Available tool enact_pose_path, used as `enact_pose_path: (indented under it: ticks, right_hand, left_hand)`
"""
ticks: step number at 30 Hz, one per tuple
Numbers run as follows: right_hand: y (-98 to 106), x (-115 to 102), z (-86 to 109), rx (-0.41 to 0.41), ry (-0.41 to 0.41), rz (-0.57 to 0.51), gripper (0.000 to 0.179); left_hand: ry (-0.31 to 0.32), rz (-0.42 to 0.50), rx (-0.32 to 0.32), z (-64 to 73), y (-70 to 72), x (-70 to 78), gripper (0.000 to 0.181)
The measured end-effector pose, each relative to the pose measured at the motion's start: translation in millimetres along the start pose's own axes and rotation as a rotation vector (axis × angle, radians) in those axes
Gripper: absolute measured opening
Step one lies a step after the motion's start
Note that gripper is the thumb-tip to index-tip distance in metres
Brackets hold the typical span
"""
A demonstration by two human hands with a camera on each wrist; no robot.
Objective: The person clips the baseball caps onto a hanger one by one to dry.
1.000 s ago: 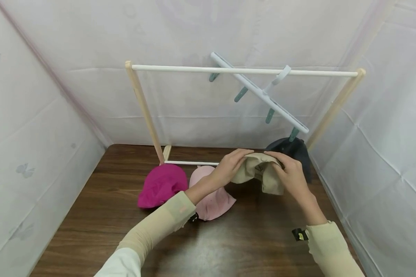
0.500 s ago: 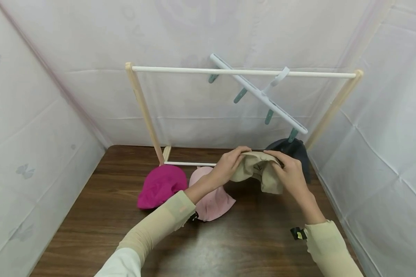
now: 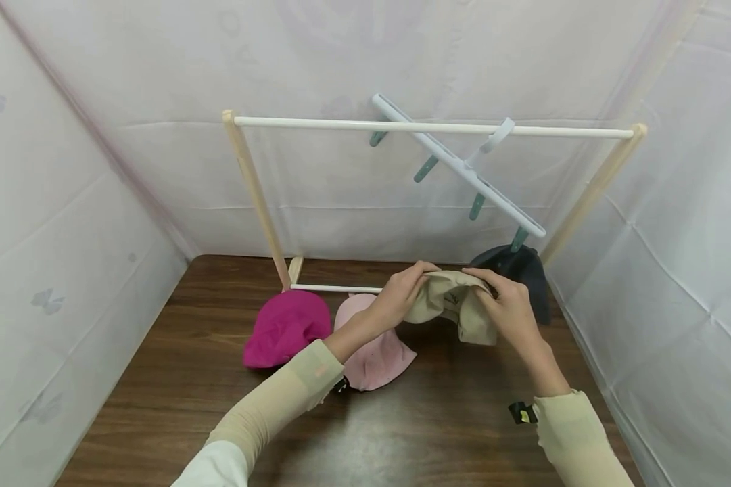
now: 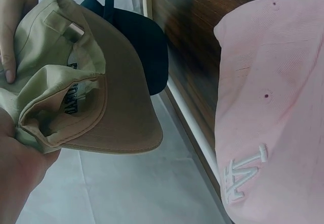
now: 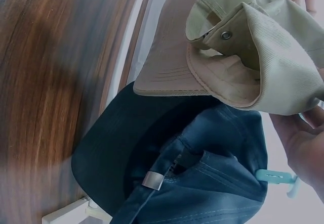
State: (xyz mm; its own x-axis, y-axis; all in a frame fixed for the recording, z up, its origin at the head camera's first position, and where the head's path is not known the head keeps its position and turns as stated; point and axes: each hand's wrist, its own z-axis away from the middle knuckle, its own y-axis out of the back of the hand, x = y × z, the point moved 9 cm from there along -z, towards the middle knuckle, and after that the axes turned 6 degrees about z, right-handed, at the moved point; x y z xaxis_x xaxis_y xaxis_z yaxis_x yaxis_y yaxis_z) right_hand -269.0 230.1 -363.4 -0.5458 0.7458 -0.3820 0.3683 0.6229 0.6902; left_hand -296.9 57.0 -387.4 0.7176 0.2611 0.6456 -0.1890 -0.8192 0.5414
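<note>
You are holding a beige cap (image 3: 456,308) up off the dark wooden table (image 3: 402,419) with both hands: your left hand (image 3: 397,297) has its fingers curled over the cap's left edge, and your right hand (image 3: 508,304) grips the right side, fingers wrapped over the crown. The cap sits between your hands, above the far right part of the table, just in front of a navy cap (image 3: 517,267) that hangs from a green clip (image 3: 517,238) on a white peg hanger (image 3: 462,166). That hanger hooks over the white top rail (image 3: 426,126) of a drying rack with pale wooden uprights (image 3: 255,196), and it tilts down towards the right. On the tabletop to your left lie a magenta cap (image 3: 286,327) and a pale pink cap (image 3: 374,352), side by side and touching, close to the rack's lower bar (image 3: 335,288). White fabric sheeting (image 3: 73,203) walls in the table on the left, back and right, with faint creases across it. The wood shows a soft glare near your forearms.
</note>
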Motion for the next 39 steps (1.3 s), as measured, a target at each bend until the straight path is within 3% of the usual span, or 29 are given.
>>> enact_pose_path:
  ticks: [12, 24, 39]
  right_hand:
    - [7.7, -1.7, -5.9, 0.030, -0.008, -0.011, 0.036]
    - [11.5, -1.3, -9.5, 0.062, 0.005, -0.018, 0.033]
    - [19.9, 6.1, -10.7, 0.106, -0.003, -0.015, 0.031]
  left_hand:
    - [-0.067, -0.024, 0.027, -11.0, 6.9, 7.8, 0.024]
    - [-0.080, -0.010, 0.058, -15.8, 14.5, 12.6, 0.026]
    - [-0.077, -0.027, 0.036, -25.5, 13.6, 17.1, 0.028]
